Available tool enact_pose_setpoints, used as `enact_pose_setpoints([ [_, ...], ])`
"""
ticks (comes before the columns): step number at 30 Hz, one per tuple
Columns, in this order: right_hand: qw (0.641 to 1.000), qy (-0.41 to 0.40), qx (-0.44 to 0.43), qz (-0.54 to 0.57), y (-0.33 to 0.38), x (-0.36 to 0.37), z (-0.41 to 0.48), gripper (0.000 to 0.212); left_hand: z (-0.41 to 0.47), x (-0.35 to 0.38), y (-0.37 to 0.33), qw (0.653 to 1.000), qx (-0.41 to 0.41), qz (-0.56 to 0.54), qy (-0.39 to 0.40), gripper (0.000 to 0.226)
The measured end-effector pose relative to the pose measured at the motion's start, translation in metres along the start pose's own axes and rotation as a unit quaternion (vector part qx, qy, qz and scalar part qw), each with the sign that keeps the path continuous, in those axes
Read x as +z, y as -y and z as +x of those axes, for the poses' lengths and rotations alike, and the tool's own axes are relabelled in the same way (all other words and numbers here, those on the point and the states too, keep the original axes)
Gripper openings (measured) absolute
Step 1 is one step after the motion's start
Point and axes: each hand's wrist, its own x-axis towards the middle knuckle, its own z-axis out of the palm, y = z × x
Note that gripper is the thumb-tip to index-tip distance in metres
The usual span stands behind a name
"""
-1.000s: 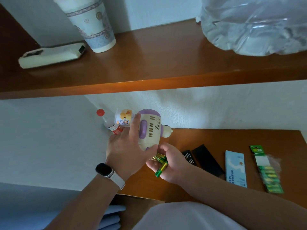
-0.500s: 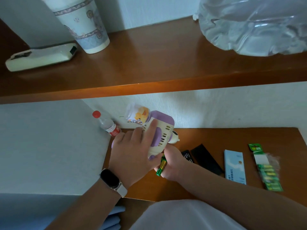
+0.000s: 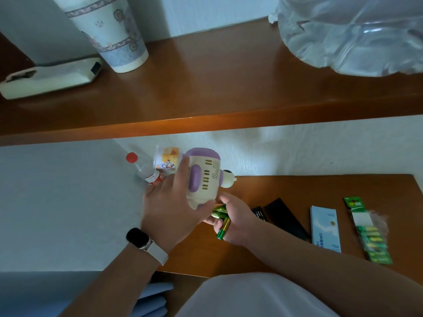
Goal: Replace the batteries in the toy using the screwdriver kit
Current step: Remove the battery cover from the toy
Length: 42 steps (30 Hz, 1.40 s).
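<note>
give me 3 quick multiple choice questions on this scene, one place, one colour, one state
1. Where does the paper cup stand? A on the upper shelf; B in a drawer; C on the floor.
2. What colour is the cap of the small bottle? A blue; B red; C green.
3. What does the right hand hold? A nothing; B a screwdriver; C green batteries.
Answers: 1 A, its base rests on the shelf. 2 B, the cap is plainly red. 3 C, it is curled round batteries just below the toy that the left hand grips.
</note>
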Motion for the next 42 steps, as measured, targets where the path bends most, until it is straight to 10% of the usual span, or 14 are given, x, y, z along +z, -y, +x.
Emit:
enact_pose_setpoints([
  [6,0.998,-0.029,-0.001,-0.055,0.001,-0.014,-0.001,0.019,-0.012,0.018,0.019,0.974,-0.134,-0.167,0.075,0.094],
  [13,0.994,-0.053,0.001,-0.091,-0.002,-0.027,-0.007,0.016,-0.041,0.062,0.030,0.772,-0.321,-0.534,0.128,0.063],
  [31,0.958,-0.142,-0.060,-0.242,-0.034,-0.013,0.033,0.028,-0.101,0.139,0.062,0.495,-0.418,-0.743,0.169,0.047],
  [42,0.905,-0.246,-0.106,-0.331,-0.056,-0.023,0.068,0.016,-0.105,0.155,0.075,0.436,-0.427,-0.769,0.188,0.056],
])
